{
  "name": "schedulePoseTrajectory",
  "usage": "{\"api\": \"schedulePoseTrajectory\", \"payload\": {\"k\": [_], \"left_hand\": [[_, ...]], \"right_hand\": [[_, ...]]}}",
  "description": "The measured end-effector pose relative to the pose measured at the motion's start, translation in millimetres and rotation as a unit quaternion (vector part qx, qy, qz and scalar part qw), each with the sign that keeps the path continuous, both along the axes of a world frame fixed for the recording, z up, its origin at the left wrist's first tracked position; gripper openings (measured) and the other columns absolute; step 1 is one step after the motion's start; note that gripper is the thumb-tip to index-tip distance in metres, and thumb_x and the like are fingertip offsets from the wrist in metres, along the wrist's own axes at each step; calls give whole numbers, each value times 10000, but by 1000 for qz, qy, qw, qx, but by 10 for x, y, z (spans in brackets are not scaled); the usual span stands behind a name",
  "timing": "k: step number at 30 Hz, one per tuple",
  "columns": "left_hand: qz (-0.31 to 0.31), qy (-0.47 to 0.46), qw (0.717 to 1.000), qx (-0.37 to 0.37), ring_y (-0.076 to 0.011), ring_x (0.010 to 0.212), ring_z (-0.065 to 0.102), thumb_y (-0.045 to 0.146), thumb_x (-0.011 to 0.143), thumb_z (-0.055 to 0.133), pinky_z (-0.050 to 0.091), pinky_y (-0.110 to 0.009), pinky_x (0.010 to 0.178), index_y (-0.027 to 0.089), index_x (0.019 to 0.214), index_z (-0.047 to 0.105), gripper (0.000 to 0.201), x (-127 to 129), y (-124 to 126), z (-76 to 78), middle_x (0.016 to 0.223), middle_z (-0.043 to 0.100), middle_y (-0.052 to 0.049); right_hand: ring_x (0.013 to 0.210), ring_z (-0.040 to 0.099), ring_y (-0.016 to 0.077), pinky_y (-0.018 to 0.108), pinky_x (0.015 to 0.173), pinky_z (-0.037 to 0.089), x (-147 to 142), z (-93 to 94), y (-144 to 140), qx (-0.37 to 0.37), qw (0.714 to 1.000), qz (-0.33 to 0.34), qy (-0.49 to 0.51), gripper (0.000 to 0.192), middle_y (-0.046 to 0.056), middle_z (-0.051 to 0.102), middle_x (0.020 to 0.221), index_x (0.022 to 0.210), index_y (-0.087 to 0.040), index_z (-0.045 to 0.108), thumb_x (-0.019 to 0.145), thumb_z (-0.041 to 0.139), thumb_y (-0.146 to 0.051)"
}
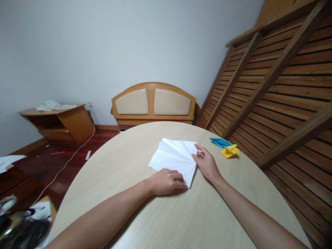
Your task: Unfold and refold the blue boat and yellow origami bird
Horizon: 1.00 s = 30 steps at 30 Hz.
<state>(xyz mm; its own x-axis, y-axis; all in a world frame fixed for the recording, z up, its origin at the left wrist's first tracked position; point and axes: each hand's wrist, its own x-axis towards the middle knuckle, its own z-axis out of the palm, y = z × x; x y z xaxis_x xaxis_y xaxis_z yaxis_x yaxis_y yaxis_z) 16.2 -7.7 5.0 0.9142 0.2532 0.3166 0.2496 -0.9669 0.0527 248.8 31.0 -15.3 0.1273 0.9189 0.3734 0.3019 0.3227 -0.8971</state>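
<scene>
A white sheet of paper (pixel 172 154) with creases fanning out from its right side lies on the round table (pixel 121 166). My right hand (pixel 206 163) grips the sheet's right edge between thumb and fingers. At the near edge, my left hand (pixel 167 181) is closed, its curled fingers holding the paper near its lower corner; part of the sheet is hidden beneath that hand. Off to the right of my right hand, a folded blue paper piece (pixel 220 142) and a folded yellow paper piece (pixel 229 151) lie close together by the table's edge.
Beyond the table stands a headboard (pixel 151 117) with two cream panels. Wooden slatted frames (pixel 275 90) lean along the right side. At left are a low cabinet (pixel 75 124) with papers on top and a white cable (pixel 71 157) across the dark red floor.
</scene>
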Motion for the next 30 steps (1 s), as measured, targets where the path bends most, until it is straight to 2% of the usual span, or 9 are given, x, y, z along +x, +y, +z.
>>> {"api": "schedulePoseTrajectory", "payload": {"k": [4,7,9,12,16,20,23,27,30], "left_hand": [[17,-25,999,-28,-168,840,668,236,993,456,523,-247,695,241,1227,636,296,3,-37,-19,996,691,-65],[115,-134,983,-55,-187,988,656,208,968,447,545,-296,813,248,1264,583,328,-16,4,-42,1148,658,-84],[211,-246,944,-56,-226,1189,571,239,960,475,500,-389,980,240,1304,522,346,-41,82,-63,1311,569,-115],[336,-374,862,-66,-274,1401,360,311,929,553,335,-492,1147,196,1378,391,491,-108,257,-107,1485,387,-160],[410,-435,780,-186,-274,1306,476,393,897,597,381,-475,1110,192,1373,362,567,-194,440,-148,1404,470,-156],[411,-458,741,-268,-260,1202,562,400,902,596,434,-436,1057,189,1326,404,511,-195,465,-157,1318,547,-143],[382,-469,738,-300,-240,1076,621,352,909,595,506,-407,949,188,1349,383,516,-179,453,-186,1211,610,-130],[328,-484,751,-308,-200,905,645,336,911,589,538,-340,798,179,1390,356,555,-172,429,-197,1044,651,-79],[305,-511,741,-312,-181,807,628,372,859,647,513,-295,714,176,1325,458,539,-153,395,-142,941,654,-43]], "right_hand": [[1028,660,235,358,784,607,-50,-9,-17,1,999,43,4,600,152,550,1384,1370,-189,496,793,634,-276],[1089,640,233,346,818,597,-76,32,-53,2,997,76,16,604,138,508,1431,1391,-214,475,808,618,-282],[1098,635,239,346,812,597,-81,65,-75,-9,994,98,37,618,143,510,1429,1415,-227,443,825,609,-308],[1057,642,229,350,808,591,-67,96,-81,3,991,114,68,638,150,477,1447,1431,-239,404,834,614,-322],[1099,617,226,379,924,536,-19,92,-40,24,991,104,75,661,144,515,1361,1425,-228,406,817,645,-328],[1100,621,232,393,978,502,11,82,-6,20,991,105,80,682,124,592,1212,1419,-211,422,807,669,-382],[1059,645,244,396,932,529,9,87,-7,11,991,111,76,646,112,651,1142,1378,-207,468,816,668,-458],[938,680,269,382,794,570,0,77,-1,-29,994,93,43,487,98,724,990,1070,-180,640,820,630,-599],[825,689,255,355,714,568,-8,61,13,-22,996,63,60,466,76,735,895,912,-197,625,797,636,-649]]}}
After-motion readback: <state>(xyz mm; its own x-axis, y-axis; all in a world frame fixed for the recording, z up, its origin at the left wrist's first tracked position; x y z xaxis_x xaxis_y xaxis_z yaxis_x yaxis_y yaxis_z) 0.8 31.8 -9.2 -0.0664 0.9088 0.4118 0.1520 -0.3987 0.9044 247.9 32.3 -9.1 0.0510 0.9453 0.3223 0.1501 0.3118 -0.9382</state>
